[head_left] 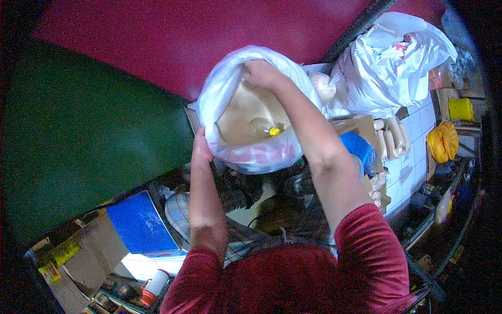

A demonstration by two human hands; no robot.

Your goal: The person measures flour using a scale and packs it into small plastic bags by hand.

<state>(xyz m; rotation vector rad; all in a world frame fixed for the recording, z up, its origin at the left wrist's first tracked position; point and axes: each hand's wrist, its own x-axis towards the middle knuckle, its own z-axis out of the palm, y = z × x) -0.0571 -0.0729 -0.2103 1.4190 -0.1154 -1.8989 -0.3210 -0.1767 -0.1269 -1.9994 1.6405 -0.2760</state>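
Observation:
A large white plastic sack (207,104) stands in front of me with its mouth wide and its rim rolled outward. Inside it lies a beige, fine-grained filling (246,107). A clear plastic bottle piece with a yellow cap (274,131) rests on the filling towards the near side. My left hand (202,147) grips the sack's near left rim, thumb side up. Across the mouth reaches my right arm, and my right hand (263,75) is closed at the far inner rim, seemingly pinching the plastic. Its fingertips are partly hidden.
At the right stand a bulging white bag (387,68), a small tied bag (323,86) and several filled bags (391,138) on white tiles. A yellow bundle (443,141) lies farther right. Lower left are a blue folder (142,222) and a white-and-orange container (155,287).

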